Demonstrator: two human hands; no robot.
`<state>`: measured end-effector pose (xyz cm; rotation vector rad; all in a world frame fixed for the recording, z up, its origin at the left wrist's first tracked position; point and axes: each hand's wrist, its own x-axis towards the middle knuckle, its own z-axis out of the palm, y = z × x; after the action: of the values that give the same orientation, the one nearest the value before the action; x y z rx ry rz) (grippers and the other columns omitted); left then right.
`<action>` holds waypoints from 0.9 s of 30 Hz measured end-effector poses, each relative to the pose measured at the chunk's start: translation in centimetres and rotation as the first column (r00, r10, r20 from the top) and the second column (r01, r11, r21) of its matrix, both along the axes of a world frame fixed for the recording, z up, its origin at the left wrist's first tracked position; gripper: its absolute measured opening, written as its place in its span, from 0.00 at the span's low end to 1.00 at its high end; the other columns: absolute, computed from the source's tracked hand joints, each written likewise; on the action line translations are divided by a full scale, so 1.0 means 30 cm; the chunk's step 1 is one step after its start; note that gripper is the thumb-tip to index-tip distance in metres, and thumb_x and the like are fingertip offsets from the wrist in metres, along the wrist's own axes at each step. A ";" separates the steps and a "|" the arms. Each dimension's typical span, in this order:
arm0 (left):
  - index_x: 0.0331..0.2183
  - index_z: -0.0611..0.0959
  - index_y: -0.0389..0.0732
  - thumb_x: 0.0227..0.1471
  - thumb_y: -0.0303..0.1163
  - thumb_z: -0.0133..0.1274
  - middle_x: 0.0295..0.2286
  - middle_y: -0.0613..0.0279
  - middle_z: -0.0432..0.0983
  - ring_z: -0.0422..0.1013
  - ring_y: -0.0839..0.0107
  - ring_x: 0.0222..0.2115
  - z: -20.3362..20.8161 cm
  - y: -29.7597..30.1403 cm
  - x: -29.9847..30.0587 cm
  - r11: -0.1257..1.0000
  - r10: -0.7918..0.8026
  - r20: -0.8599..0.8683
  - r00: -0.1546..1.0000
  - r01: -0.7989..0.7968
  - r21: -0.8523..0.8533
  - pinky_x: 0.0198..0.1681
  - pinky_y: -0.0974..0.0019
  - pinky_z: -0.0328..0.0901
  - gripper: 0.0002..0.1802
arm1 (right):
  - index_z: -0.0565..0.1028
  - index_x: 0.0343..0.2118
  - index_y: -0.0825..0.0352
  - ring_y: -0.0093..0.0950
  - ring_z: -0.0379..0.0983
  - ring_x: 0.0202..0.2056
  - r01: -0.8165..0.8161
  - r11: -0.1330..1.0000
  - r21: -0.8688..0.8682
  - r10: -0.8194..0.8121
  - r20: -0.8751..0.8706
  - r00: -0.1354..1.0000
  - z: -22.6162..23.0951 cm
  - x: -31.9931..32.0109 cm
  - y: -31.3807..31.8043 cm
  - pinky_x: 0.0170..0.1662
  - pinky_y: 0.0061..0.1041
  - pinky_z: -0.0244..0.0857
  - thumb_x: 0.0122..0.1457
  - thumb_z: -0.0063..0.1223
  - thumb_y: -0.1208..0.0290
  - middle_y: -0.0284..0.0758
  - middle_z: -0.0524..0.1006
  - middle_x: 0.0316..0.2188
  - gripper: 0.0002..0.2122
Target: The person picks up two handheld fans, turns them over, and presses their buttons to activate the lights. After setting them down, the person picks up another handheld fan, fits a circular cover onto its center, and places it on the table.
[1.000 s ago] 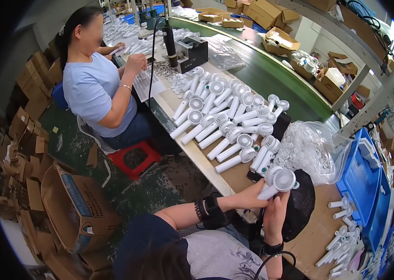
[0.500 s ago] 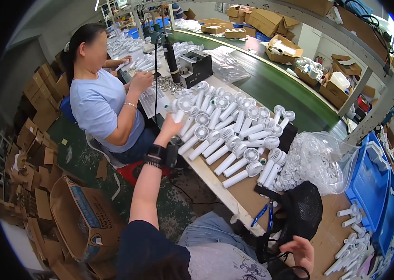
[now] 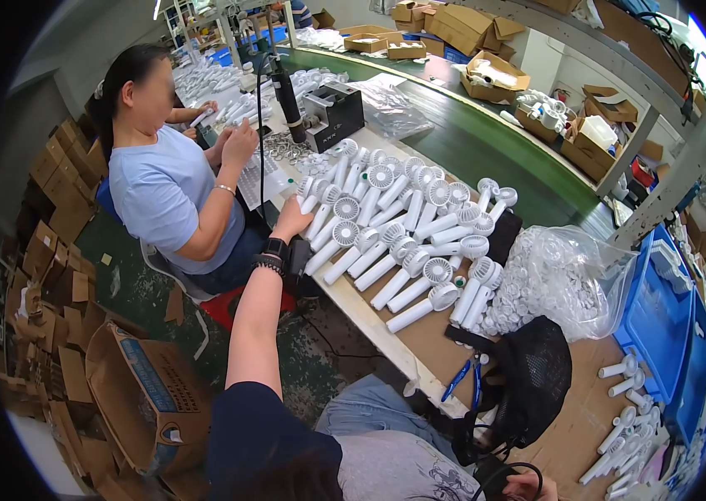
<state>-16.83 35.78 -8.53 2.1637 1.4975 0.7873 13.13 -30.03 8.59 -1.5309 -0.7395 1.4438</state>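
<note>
My left hand (image 3: 293,219) reaches far out to the left end of a spread of white handheld fans (image 3: 380,176). Its fingers close around the handle of one white handheld fan (image 3: 306,200), laid against the others. The fans lie side by side, round grilles mostly pointing away from me. Low in the picture, my right hand (image 3: 530,486) is partly cut off by the frame edge, and a black cord crosses it. How its fingers are set cannot be made out. The black mesh bag (image 3: 537,376) lies just beyond that hand.
Blue-handled pliers (image 3: 457,381) lie near the table edge (image 3: 386,346). A clear bag of small white parts (image 3: 528,280) and blue trays (image 3: 658,334) are on the right. At left, a co-worker (image 3: 173,184) handles something small beside a black box (image 3: 332,117). An open carton (image 3: 148,401) stands below.
My left hand has lowered its fan from above the table into the left end of the spread. My right hand has dropped toward the lower edge. The view has shifted slightly.
</note>
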 end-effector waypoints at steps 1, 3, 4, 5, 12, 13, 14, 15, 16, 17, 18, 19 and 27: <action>0.43 0.65 0.27 0.34 0.34 0.53 0.39 0.37 0.66 0.63 0.47 0.42 -0.004 0.004 0.005 1.000 -0.001 -0.001 1.000 0.001 0.000 0.45 0.57 0.59 0.33 | 0.66 0.44 0.71 0.18 0.64 0.31 0.001 1.000 0.000 -0.001 -0.001 1.000 -0.015 -0.001 -0.003 0.32 0.15 0.57 0.48 0.54 0.74 0.32 0.69 0.33 0.19; 0.46 0.63 0.28 0.36 0.38 0.52 0.40 0.38 0.65 0.62 0.47 0.43 -0.022 0.021 0.025 0.999 0.040 -0.071 0.997 -0.039 0.006 0.46 0.55 0.58 0.35 | 0.69 0.35 0.71 0.17 0.61 0.27 0.134 0.985 0.106 -0.160 0.287 0.944 -0.044 -0.013 -0.006 0.29 0.14 0.55 0.47 0.54 0.77 0.29 0.68 0.27 0.12; 0.47 0.62 0.29 0.38 0.40 0.52 0.41 0.39 0.65 0.62 0.47 0.43 -0.035 0.031 0.025 0.998 0.063 -0.109 0.992 -0.062 0.011 0.46 0.54 0.57 0.37 | 0.70 0.31 0.70 0.16 0.60 0.25 0.184 0.968 0.172 -0.240 0.413 0.878 -0.050 -0.021 -0.003 0.27 0.14 0.54 0.47 0.54 0.78 0.27 0.68 0.24 0.08; 0.47 0.62 0.29 0.38 0.40 0.52 0.41 0.39 0.65 0.62 0.47 0.43 -0.046 0.041 0.025 0.998 0.066 -0.112 0.991 -0.065 0.012 0.46 0.54 0.57 0.37 | 0.70 0.31 0.70 0.16 0.60 0.25 0.182 0.968 0.172 -0.238 0.410 0.881 -0.049 -0.025 0.004 0.27 0.14 0.54 0.47 0.54 0.78 0.27 0.68 0.24 0.08; 0.48 0.61 0.31 0.41 0.42 0.51 0.42 0.43 0.64 0.61 0.50 0.43 -0.001 -0.034 0.041 0.969 0.135 -0.088 0.987 -0.113 0.220 0.48 0.55 0.54 0.36 | 0.67 0.18 0.69 0.17 0.56 0.19 0.527 0.810 0.258 -0.528 0.712 0.463 -0.022 -0.011 0.019 0.23 0.17 0.52 0.44 0.58 0.75 0.26 0.62 0.14 0.10; 0.48 0.61 0.31 0.41 0.42 0.51 0.42 0.43 0.64 0.61 0.50 0.43 0.015 -0.062 0.035 0.969 0.135 -0.086 0.987 -0.114 0.221 0.48 0.55 0.54 0.36 | 0.67 0.19 0.69 0.17 0.56 0.19 0.544 0.791 0.281 -0.531 0.756 0.382 -0.023 -0.008 0.013 0.22 0.17 0.52 0.45 0.58 0.75 0.26 0.62 0.14 0.10; 0.47 0.62 0.31 0.41 0.40 0.51 0.41 0.44 0.64 0.61 0.50 0.43 0.029 -0.086 0.037 0.946 0.106 -0.033 0.994 -0.090 0.312 0.48 0.56 0.54 0.34 | 0.68 0.19 0.69 0.17 0.56 0.19 0.561 0.769 0.307 -0.533 0.793 0.296 -0.024 -0.002 0.005 0.22 0.17 0.52 0.45 0.59 0.74 0.26 0.62 0.14 0.09; 0.47 0.63 0.31 0.41 0.38 0.52 0.40 0.45 0.65 0.61 0.51 0.42 0.045 -0.109 0.036 0.913 0.072 0.017 0.997 -0.073 0.401 0.48 0.56 0.54 0.32 | 0.68 0.20 0.69 0.17 0.56 0.19 0.574 0.747 0.335 -0.529 0.823 0.209 -0.026 0.005 -0.003 0.22 0.17 0.52 0.45 0.59 0.73 0.26 0.62 0.15 0.09; 0.46 0.64 0.32 0.41 0.36 0.52 0.40 0.46 0.65 0.61 0.51 0.41 0.065 -0.137 0.037 0.873 0.032 0.063 0.997 -0.059 0.484 0.48 0.57 0.55 0.30 | 0.68 0.20 0.69 0.17 0.56 0.19 0.576 0.745 0.336 -0.530 0.823 0.206 -0.033 0.009 -0.015 0.22 0.17 0.52 0.45 0.59 0.73 0.26 0.62 0.15 0.09; 0.46 0.64 0.32 0.41 0.36 0.52 0.40 0.46 0.65 0.61 0.51 0.41 0.087 -0.162 0.044 0.873 0.028 0.065 0.997 -0.056 0.485 0.48 0.57 0.55 0.30 | 0.68 0.20 0.69 0.17 0.56 0.19 0.629 0.683 0.372 -0.602 0.774 0.196 -0.046 0.015 -0.027 0.22 0.16 0.52 0.46 0.59 0.73 0.26 0.63 0.15 0.09; 0.45 0.65 0.32 0.41 0.34 0.52 0.39 0.46 0.65 0.62 0.52 0.41 0.110 -0.186 0.060 0.895 -0.022 0.143 0.989 -0.044 0.443 0.47 0.58 0.55 0.29 | 0.69 0.20 0.69 0.16 0.56 0.19 0.679 0.614 0.402 -0.670 0.720 0.181 -0.061 0.022 -0.037 0.22 0.16 0.52 0.46 0.59 0.72 0.26 0.63 0.15 0.09; 0.44 0.66 0.32 0.41 0.33 0.52 0.39 0.47 0.65 0.62 0.53 0.40 0.140 -0.220 0.077 0.916 -0.069 0.220 0.973 -0.026 0.401 0.46 0.58 0.56 0.27 | 0.69 0.20 0.69 0.16 0.57 0.19 0.727 0.540 0.423 -0.733 0.661 0.159 -0.073 0.026 -0.050 0.22 0.16 0.53 0.46 0.58 0.71 0.26 0.63 0.15 0.10; 0.41 0.69 0.35 0.40 0.31 0.53 0.38 0.51 0.66 0.63 0.59 0.40 0.208 -0.312 0.077 0.951 -0.133 0.354 0.926 0.019 0.309 0.41 0.65 0.59 0.23 | 0.72 0.27 0.69 0.17 0.62 0.20 0.748 0.448 0.489 -0.733 0.681 -0.007 -0.121 0.061 -0.159 0.23 0.13 0.55 0.51 0.50 0.73 0.29 0.68 0.18 0.05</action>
<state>-14.51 26.43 -2.29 2.1042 1.1508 1.3861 14.96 -34.80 4.97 -2.1373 -0.2229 -0.2770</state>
